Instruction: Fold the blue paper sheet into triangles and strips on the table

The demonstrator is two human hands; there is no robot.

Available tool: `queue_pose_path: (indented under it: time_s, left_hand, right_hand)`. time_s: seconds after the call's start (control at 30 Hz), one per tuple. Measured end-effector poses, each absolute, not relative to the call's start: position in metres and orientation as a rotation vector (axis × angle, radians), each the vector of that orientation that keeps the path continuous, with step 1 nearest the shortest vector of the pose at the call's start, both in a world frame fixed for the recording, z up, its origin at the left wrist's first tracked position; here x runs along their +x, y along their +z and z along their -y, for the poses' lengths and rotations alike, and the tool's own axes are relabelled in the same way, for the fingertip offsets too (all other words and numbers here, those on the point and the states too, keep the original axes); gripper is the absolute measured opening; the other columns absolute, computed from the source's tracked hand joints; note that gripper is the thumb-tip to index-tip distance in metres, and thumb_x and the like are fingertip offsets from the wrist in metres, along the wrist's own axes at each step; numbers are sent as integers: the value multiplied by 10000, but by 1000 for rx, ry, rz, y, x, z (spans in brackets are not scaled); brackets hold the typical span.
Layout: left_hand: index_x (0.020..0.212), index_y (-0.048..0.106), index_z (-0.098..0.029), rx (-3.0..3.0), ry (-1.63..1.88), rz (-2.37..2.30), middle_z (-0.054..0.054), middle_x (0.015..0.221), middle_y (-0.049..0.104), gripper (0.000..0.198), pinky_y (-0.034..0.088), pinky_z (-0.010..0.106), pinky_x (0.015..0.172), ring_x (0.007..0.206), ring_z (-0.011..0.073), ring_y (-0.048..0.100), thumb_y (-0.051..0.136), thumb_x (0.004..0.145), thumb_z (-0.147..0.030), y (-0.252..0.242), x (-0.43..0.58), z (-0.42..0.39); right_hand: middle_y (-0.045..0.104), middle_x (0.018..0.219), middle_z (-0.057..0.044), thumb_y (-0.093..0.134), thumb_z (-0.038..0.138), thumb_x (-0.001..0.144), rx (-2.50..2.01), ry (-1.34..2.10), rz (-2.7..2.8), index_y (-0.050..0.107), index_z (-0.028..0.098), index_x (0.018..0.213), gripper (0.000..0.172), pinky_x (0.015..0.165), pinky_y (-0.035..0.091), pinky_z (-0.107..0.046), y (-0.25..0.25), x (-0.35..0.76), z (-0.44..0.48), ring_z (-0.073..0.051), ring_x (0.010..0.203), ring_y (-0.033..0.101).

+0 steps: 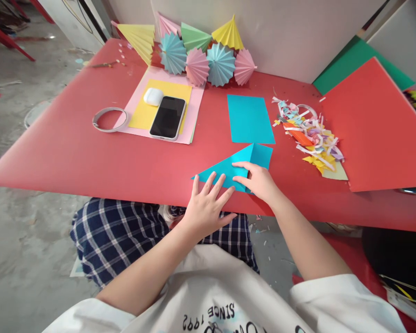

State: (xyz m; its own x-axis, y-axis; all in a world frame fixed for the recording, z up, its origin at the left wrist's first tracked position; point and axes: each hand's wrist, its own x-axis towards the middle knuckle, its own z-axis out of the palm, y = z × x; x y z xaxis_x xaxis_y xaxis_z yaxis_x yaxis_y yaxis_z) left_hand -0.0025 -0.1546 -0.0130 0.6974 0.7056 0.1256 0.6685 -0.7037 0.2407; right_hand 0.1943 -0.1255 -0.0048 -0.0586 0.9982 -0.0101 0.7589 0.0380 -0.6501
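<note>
A blue sheet of paper (225, 164), folded over into a triangle with a strip left at its right, lies flat at the table's front edge. My left hand (206, 206) rests with spread fingers on its lower left edge. On the right part of the fold is my right hand (258, 180), thumb and index finger stretched apart and touching the paper; its other fingers are curled out of sight. Just behind lies a second blue sheet (251, 119), flat and unfolded.
Pleated paper umbrellas (197, 64) stand along the back wall. A phone (168, 118) and a white earphone case (153, 96) lie on stacked pink and yellow paper, beside a roll of tape (110, 120). Paper scraps (315, 138) and a large red sheet (381, 134) are at right.
</note>
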Motion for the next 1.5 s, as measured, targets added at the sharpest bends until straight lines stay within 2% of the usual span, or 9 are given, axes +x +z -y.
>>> queue_pose_path:
  time_s: [0.1, 0.23, 0.3, 0.37, 0.47, 0.57, 0.9, 1.37, 1.5]
  left_hand:
    - [1313, 400, -258, 2730, 303, -1119, 111, 1433, 295, 609, 86, 627, 1022, 1319, 348, 208, 439, 801, -587, -14, -2, 154]
    - [1319, 391, -259, 2736, 291, -1116, 115, 1437, 287, 617, 77, 629, 1021, 1320, 348, 203, 438, 800, -590, -14, -2, 153]
    - [1321, 389, -260, 2740, 289, -1110, 115, 1437, 286, 622, 74, 628, 1021, 1320, 348, 201, 443, 797, -592, -14, -2, 153]
    - [1320, 389, -262, 2743, 290, -1108, 114, 1437, 286, 625, 72, 629, 1021, 1320, 349, 201, 449, 794, -593, -14, -2, 153]
    - [1321, 385, -264, 2743, 293, -1111, 112, 1437, 286, 630, 78, 630, 1019, 1318, 353, 205, 457, 789, -592, -14, -2, 154]
    - [1320, 384, -261, 2744, 296, -1113, 113, 1436, 289, 629, 87, 632, 1016, 1313, 357, 214, 457, 790, -590, -14, -3, 154]
    - [1316, 389, -250, 2755, 293, -1105, 119, 1418, 322, 614, 95, 633, 1014, 1304, 364, 228, 445, 799, -575, -14, -2, 154]
    - [1330, 375, -263, 2736, 290, -1108, 97, 1430, 304, 610, 106, 612, 1022, 1308, 352, 219, 421, 811, -580, -11, -4, 154]
    - [1326, 377, -268, 2741, 299, -1112, 93, 1431, 303, 595, 116, 612, 1020, 1310, 354, 217, 433, 812, -563, -11, -4, 154]
  right_hand:
    - [618, 1084, -46, 614, 353, 756, -1806, 604, 1907, 577, 282, 1144, 397, 786, 488, -347, -4, 194, 127, -214, 965, 586]
    - [597, 945, -48, 580, 471, 758, -1996, 456, 1989, 552, 299, 1182, 458, 553, 475, -301, -1, 196, 132, -193, 751, 596]
    - [577, 949, -53, 571, 511, 751, -2042, 372, 2015, 543, 297, 1195, 494, 511, 459, -293, -1, 198, 136, -184, 711, 584]
    - [556, 1009, -73, 572, 496, 758, -2012, 260, 2045, 563, 277, 1178, 474, 546, 476, -305, -2, 199, 140, -194, 759, 578]
    - [542, 1097, -90, 559, 393, 802, -1797, 114, 2149, 626, 244, 1088, 330, 748, 492, -359, -3, 200, 140, -224, 941, 531]
    - [580, 1072, -75, 511, 303, 846, -1549, 114, 2242, 653, 230, 1021, 237, 900, 435, -398, -4, 196, 134, -223, 1046, 476]
    - [604, 1079, -106, 377, 143, 874, -1289, 120, 2376, 612, 159, 1091, 320, 929, 419, -386, -20, 171, 108, -211, 1066, 507]
    - [558, 1118, -109, 343, 189, 894, -1385, 133, 2412, 572, 210, 1165, 356, 956, 384, -422, -15, 168, 109, -225, 1101, 477]
    - [573, 1115, -92, 367, 210, 888, -1450, 80, 2266, 580, 234, 1143, 334, 943, 395, -430, -14, 175, 111, -227, 1088, 491]
